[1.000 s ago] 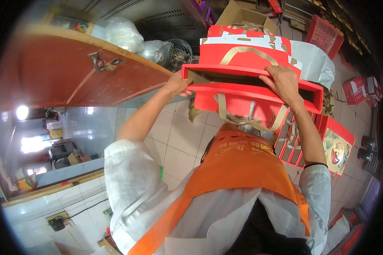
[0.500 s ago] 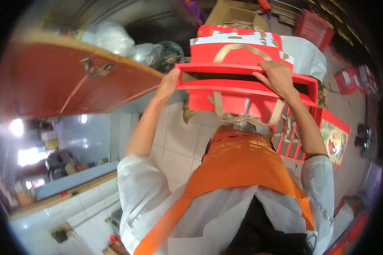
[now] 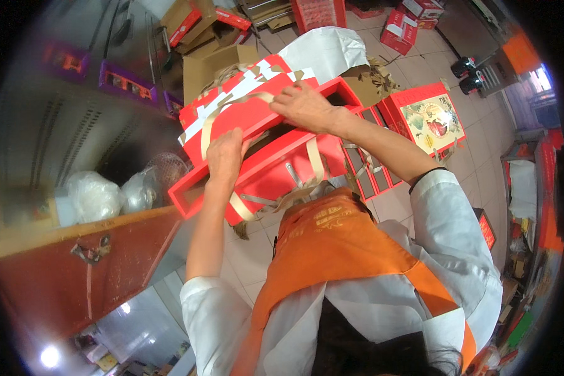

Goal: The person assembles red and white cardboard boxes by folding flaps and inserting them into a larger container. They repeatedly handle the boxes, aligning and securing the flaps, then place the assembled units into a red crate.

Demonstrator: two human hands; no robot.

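Before me is a long, narrow red box [image 3: 266,164] with an opening along its top. My right hand [image 3: 304,106] grips its far wall, fingers bent over the rim. Nearer the box's left end, my left hand [image 3: 225,156] reaches over the near wall, with its fingers closed at the far wall; its fingertips are partly hidden. Beneath and behind lies a larger red gift box [image 3: 238,113] with white patches and a beige ribbon handle [image 3: 207,135]. Another beige ribbon and a metal strip [image 3: 292,174] show on the near side.
On the right sits a red gift box with a picture lid [image 3: 433,122], beside red slotted boxes [image 3: 376,166]. An open cardboard carton [image 3: 213,72] and a white sack [image 3: 332,53] are behind. A wooden-edged counter [image 3: 75,235] holding plastic bags [image 3: 94,194] flanks me on the left.
My left hand has moved from the box's left end inward along it. The right hand keeps its hold on the far rim. My view has turned, so the box now slants across it.
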